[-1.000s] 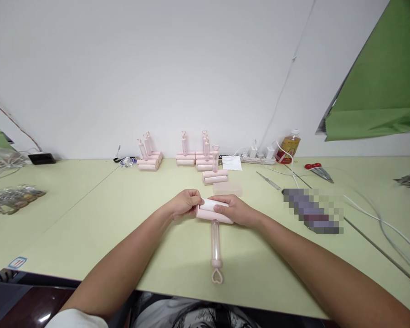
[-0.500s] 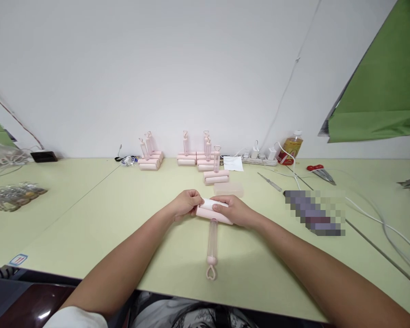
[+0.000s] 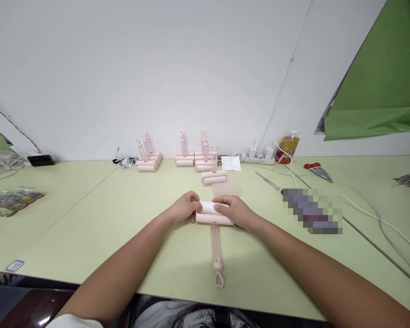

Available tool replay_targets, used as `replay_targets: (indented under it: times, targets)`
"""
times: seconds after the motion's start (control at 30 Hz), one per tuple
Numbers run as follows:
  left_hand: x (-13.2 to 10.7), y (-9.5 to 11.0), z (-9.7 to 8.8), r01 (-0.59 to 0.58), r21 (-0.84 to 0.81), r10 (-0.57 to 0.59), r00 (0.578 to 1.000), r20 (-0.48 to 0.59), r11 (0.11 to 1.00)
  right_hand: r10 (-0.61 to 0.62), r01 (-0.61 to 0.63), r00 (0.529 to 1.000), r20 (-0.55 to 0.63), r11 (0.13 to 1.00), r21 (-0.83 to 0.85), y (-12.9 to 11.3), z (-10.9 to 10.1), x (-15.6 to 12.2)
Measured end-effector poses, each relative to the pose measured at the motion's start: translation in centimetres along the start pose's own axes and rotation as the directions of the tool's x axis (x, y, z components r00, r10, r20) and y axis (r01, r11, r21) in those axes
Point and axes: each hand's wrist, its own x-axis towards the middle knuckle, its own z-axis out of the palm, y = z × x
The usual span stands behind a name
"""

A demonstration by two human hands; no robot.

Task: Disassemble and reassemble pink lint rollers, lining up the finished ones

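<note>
Between my hands is a pink lint roller (image 3: 214, 219) with a white roll. Its clear pink handle points toward me and ends in a heart-shaped loop over the table. My left hand (image 3: 186, 207) is closed at the left end of the roll, thumb and fingers on it. My right hand (image 3: 235, 212) grips the right end, with the thumb lying across the white roll. Just beyond my hands lies a translucent pink cover (image 3: 226, 189). Another lint roller (image 3: 214, 177) stands behind it with its handle upright. My fingertips under the roller are hidden.
More lint rollers (image 3: 146, 165) stand along the wall. At the right are a power strip (image 3: 257, 161), a drink bottle (image 3: 288, 146), red-handled pliers (image 3: 317, 171), a thin pointed tool (image 3: 267, 181), loose cables and a blurred-out item (image 3: 310, 212). Bagged parts (image 3: 12, 200) lie far left.
The lint roller has turned slightly, its looped handle end swinging right and nearer to me. The head sits more level now. Both hands keep hold; the whole view has shifted a little.
</note>
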Motion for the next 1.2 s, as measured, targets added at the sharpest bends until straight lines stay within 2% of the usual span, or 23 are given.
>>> replay_targets:
  times: [0.17,0.27,0.37,0.57,0.73,0.93,1.2]
  targets:
    - [0.0,-0.1,0.0,0.005,0.017,-0.005,1.000,-0.007,1.000,-0.021,0.021,0.999,-0.034,0.999,0.025,0.5,-0.3,0.3]
    - [-0.1,0.0,0.0,-0.009,0.051,0.011,1.000,-0.026,0.999,-0.116,0.113,0.992,-0.048,0.992,-0.057,0.6,-0.5,0.3]
    - [-0.1,0.0,-0.1,-0.016,0.075,0.020,0.999,-0.050,0.997,-0.251,0.241,0.966,-0.063,0.960,-0.141,0.8,-0.6,0.3]
    - [-0.1,-0.1,-0.1,-0.025,0.110,0.031,0.998,-0.050,0.994,-0.325,0.317,0.936,-0.136,0.945,-0.075,1.4,-0.5,0.6]
    - [-0.3,0.1,-0.5,-0.123,0.195,0.142,0.986,-0.086,0.973,-0.290,0.310,0.936,-0.199,0.947,0.080,1.6,-0.5,0.8]
    - [-0.6,0.8,-1.0,-0.252,0.287,0.299,0.945,-0.134,0.924,-0.221,0.273,0.948,-0.228,0.933,0.234,1.2,-0.5,0.9]
    - [-1.3,1.8,-1.2,-0.301,0.138,0.306,0.952,-0.013,0.944,-0.144,0.247,0.953,-0.266,0.879,0.409,1.2,-0.8,1.1]
